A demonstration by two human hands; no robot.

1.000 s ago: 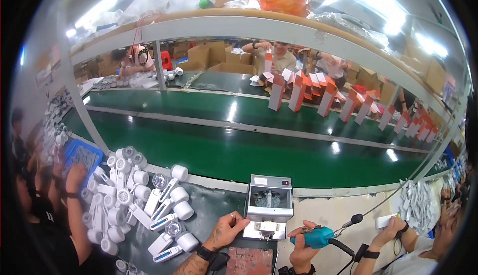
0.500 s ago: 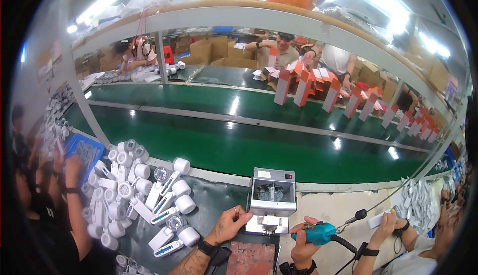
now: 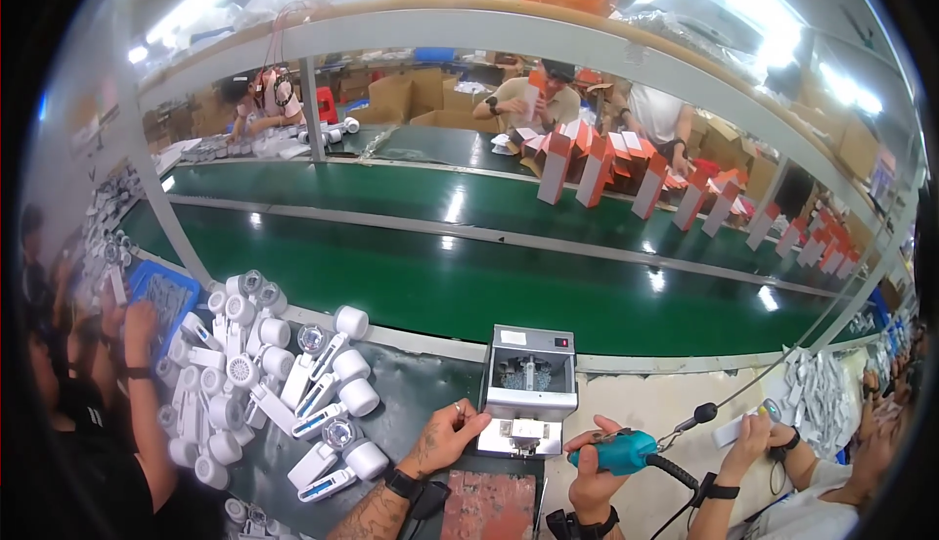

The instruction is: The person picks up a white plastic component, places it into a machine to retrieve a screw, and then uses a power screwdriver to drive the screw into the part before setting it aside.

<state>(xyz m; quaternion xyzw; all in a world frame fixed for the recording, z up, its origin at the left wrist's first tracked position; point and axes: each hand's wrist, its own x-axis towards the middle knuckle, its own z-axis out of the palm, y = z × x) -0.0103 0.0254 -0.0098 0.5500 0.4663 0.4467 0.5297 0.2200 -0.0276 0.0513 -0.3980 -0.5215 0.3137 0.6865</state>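
A small grey screw feeder stands at the bench's far edge, small screws behind its window and a bright metal plate at its front. My left hand is beside the feeder's left edge, thumb stretched toward it, fingers partly bent and apart, with nothing visible in them. To the right of the feeder, my right hand is wrapped round a teal electric screwdriver, its tip toward the left. The screwdriver hangs from a cable by a hook, and a black coiled cord leaves its back end. A worn reddish plate lies between my forearms.
White handheld fans are heaped to my left, near a blue tray. Beyond the bench runs a green conveyor belt with orange-and-white boxes standing on its far side. Co-workers sit left, right and opposite. White parts pile up at right.
The view has shifted slightly. My hands keep their places by the feeder. Across the belt a co-worker's box has been brought closer to the body; the left co-worker's hand now shows a white piece.
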